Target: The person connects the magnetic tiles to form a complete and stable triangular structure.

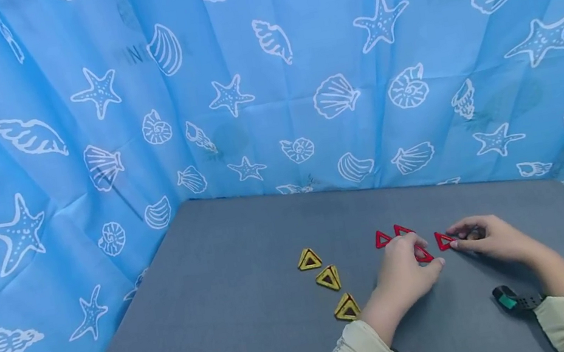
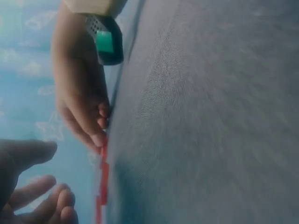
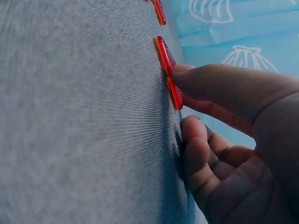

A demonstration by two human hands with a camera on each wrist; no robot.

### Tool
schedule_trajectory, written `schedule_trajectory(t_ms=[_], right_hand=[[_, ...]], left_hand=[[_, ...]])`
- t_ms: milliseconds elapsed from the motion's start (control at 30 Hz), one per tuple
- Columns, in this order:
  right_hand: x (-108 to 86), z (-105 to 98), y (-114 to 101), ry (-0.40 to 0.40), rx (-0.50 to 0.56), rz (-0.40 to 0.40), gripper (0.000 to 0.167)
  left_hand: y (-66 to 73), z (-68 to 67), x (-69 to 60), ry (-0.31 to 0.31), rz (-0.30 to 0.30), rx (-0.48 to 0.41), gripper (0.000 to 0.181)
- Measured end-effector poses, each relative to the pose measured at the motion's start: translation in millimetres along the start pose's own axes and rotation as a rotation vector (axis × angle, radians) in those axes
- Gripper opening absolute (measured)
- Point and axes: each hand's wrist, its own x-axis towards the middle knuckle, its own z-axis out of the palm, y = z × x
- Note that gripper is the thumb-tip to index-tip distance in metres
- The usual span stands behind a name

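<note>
My right hand pinches a red triangular frame between thumb and fingers at the right of the group. In the right wrist view this red piece is seen edge-on, with the thumb pressed on its face and the other fingers curled below. My left hand hovers with relaxed fingers above another red triangle, which it partly covers. The left wrist view shows the left hand with thumb and fingers apart and nothing between them. Two more red triangles, one at the left and one behind, lie past the left hand.
Left of the hands lie three yellow triangles: one at the back, one midway and one in front, partly beside the left wrist. A grey cloth-covered table bears everything. A blue shell-print curtain surrounds its back and sides.
</note>
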Motion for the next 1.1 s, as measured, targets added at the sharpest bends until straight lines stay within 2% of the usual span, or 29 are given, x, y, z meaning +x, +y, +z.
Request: schedule_trajectory(t_ms=[133, 233, 467, 633, 900, 1100], right_hand=[[1.6, -0.4, -0.6, 0.004, 0.009, -0.024, 0.032], [3.7, 1.2, -2.1, -0.001, 0.024, -0.049, 0.031], [1.1, 5.9, -7.8, -0.036, 0.054, -0.087, 0.03], [1.7, 10.7, -13.7, -0.062, 0.077, -0.124, 0.031], [3.3, 9.4, -14.1, -0.062, 0.054, -0.098, 0.029], [3.9, 9.7, -13.1, -0.095, 0.072, -0.091, 0.023]], left_hand=[[-1.2, 12.2, 4.7, 0.09, -0.071, -0.028, 0.035], [-5.6, 17.2, 6.9, 0.105, -0.121, -0.009, 0.04], [-10.0, 16.1, 13.2, 0.028, -0.135, 0.009, 0.035], [-10.9, 14.5, 16.3, -0.003, -0.151, 0.07, 0.029], [-14.1, 11.1, 22.4, -0.028, -0.174, -0.008, 0.021], [-16.5, 13.3, 23.9, -0.042, -0.193, -0.012, 0.018]])
